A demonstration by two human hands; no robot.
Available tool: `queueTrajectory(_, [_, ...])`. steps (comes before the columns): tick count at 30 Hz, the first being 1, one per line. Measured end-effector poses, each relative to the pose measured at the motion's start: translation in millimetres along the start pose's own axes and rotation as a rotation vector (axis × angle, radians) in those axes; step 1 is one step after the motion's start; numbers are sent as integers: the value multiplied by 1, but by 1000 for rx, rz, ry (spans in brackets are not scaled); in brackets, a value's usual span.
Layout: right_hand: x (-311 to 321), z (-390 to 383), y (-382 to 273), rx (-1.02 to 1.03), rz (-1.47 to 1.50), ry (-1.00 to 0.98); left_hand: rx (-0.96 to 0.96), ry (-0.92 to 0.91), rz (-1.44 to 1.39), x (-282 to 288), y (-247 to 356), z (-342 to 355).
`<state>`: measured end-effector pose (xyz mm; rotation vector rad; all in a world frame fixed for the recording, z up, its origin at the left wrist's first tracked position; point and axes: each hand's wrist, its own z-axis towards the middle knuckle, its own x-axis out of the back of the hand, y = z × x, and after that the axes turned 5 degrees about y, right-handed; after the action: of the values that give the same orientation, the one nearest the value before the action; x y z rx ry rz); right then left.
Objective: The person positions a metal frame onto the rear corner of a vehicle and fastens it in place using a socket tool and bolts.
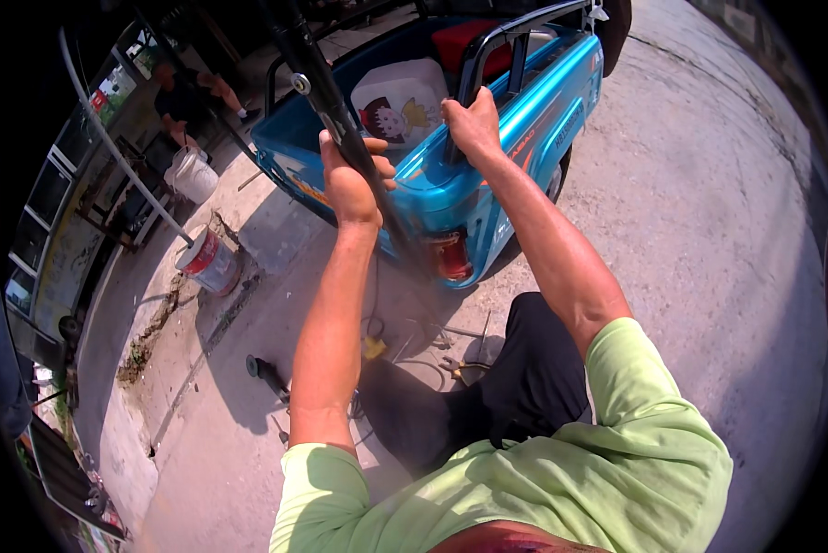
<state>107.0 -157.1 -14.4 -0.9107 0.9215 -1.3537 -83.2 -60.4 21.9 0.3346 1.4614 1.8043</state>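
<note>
My left hand (349, 184) grips a long black metal pole (314, 92) with a bolt near its upper part; the pole's lower end is blurred. My right hand (472, 129) is wrapped round a black bar (478, 60) at the near right corner of a blue vehicle cargo bed (552, 111). A red tail light (451, 253) is on that corner below my hands. Inside the bed are a translucent container (397, 83) with a cartoon picture and a red object (464, 44).
Cables and hand tools (464, 369) lie on the concrete by my knees, with a dark power tool (262, 373) to the left. A white bucket (193, 170), a paint bucket (206, 263) holding a pole, and another person (179, 101) are at the upper left.
</note>
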Motion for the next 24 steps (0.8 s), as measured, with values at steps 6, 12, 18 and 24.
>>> queueTrajectory(6, [-2,-6,-7,-26,-32,17,-12,7,13,3,1,-2])
queueTrajectory(12, [-1,-6,-6,-15,-45,17,-16,11,25,0,2,-4])
queueTrajectory(18, [3,-12,-13,-16,-25,12,14,2,-7,1,1,-3])
queueTrajectory(24, [3,-13,-16,-36,-22,3,5,2,-7,2,1,-2])
